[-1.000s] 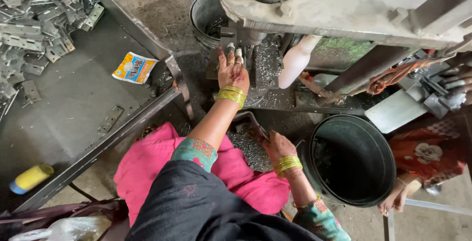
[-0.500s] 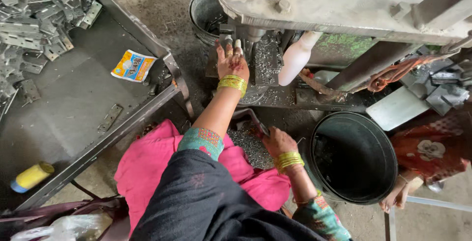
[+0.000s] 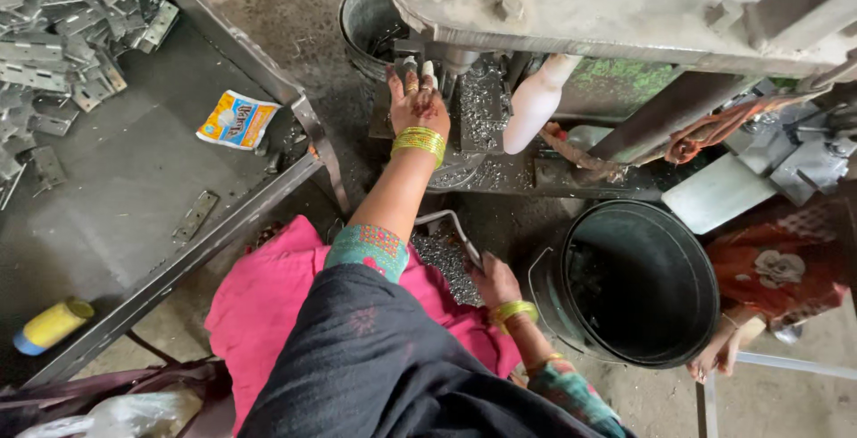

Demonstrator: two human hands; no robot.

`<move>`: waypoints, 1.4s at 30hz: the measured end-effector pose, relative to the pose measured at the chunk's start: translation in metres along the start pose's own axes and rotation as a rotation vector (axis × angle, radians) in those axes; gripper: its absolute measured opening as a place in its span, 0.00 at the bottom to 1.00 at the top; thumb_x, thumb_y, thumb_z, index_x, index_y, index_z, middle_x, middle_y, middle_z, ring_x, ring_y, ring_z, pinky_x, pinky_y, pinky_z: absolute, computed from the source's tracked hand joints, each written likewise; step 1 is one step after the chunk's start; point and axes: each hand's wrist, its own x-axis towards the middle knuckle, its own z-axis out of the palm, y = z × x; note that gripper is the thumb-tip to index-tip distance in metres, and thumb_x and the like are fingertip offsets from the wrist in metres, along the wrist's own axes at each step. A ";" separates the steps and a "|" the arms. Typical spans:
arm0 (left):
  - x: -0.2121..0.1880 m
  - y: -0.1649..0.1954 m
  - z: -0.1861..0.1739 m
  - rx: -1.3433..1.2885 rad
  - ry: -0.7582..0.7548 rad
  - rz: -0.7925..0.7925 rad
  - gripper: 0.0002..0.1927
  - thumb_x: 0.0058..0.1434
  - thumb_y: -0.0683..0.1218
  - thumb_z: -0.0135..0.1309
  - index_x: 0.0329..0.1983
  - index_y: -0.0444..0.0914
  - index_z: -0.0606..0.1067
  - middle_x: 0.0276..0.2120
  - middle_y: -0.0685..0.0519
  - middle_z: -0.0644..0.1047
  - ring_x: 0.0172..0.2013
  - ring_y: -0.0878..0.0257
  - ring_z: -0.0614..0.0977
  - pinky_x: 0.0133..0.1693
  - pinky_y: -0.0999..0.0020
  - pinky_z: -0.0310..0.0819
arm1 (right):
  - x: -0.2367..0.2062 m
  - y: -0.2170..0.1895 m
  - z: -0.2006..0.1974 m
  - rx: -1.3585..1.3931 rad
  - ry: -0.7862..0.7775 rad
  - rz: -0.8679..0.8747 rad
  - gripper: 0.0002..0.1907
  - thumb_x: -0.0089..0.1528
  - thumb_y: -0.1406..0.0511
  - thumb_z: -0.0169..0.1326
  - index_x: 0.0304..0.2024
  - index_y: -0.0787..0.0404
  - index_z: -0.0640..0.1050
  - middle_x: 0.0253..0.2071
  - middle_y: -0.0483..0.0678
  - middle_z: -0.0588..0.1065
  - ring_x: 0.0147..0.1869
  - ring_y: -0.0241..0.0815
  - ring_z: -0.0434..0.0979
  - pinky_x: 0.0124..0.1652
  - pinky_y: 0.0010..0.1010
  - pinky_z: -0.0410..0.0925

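My left hand point(image 3: 416, 106), with yellow bangles on the wrist, reaches forward to the bed of a grey press machine point(image 3: 625, 9). Its fingertips pinch a small metal piece point(image 3: 420, 70) right under the punch. My right hand point(image 3: 494, 283) rests low by my lap and grips the rim of a small metal tray point(image 3: 444, 217) filled with tiny shiny metal parts point(image 3: 444, 264). The tray lies on a pink cloth point(image 3: 268, 304) over my knees.
A black bucket point(image 3: 705, 313) stands at the right, with another person's hand point(image 3: 714, 359) and red-orange sleeve beside it. A metal pail point(image 3: 366, 18) sits behind the press. At the left, a dark tray table point(image 3: 134, 188) holds metal hinges point(image 3: 54, 54), a printed packet point(image 3: 237, 120) and a yellow bottle point(image 3: 52, 325).
My left hand has stayed at the press bed, shifting only slightly. My right hand remains on the tray.
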 end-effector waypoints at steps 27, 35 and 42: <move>-0.037 0.005 -0.020 0.035 -0.043 0.096 0.24 0.67 0.43 0.42 0.64 0.31 0.71 0.69 0.46 0.66 0.73 0.50 0.61 0.71 0.37 0.31 | 0.008 -0.055 -0.071 -0.085 0.026 -0.076 0.23 0.61 0.52 0.55 0.52 0.58 0.73 0.38 0.60 0.79 0.44 0.64 0.79 0.41 0.55 0.70; -0.032 0.009 -0.027 -0.039 0.051 0.097 0.26 0.62 0.43 0.41 0.63 0.34 0.72 0.70 0.49 0.66 0.71 0.49 0.61 0.68 0.36 0.31 | -0.012 0.002 0.016 -0.021 0.172 -0.113 0.23 0.61 0.50 0.57 0.49 0.59 0.74 0.36 0.61 0.78 0.42 0.67 0.77 0.40 0.57 0.68; -0.062 -0.006 -0.047 -0.180 0.003 0.090 0.18 0.69 0.43 0.42 0.56 0.36 0.78 0.66 0.45 0.71 0.71 0.50 0.64 0.73 0.37 0.38 | -0.013 -0.033 -0.022 -0.132 0.268 -0.198 0.20 0.60 0.53 0.56 0.46 0.59 0.73 0.30 0.59 0.78 0.34 0.64 0.79 0.33 0.55 0.70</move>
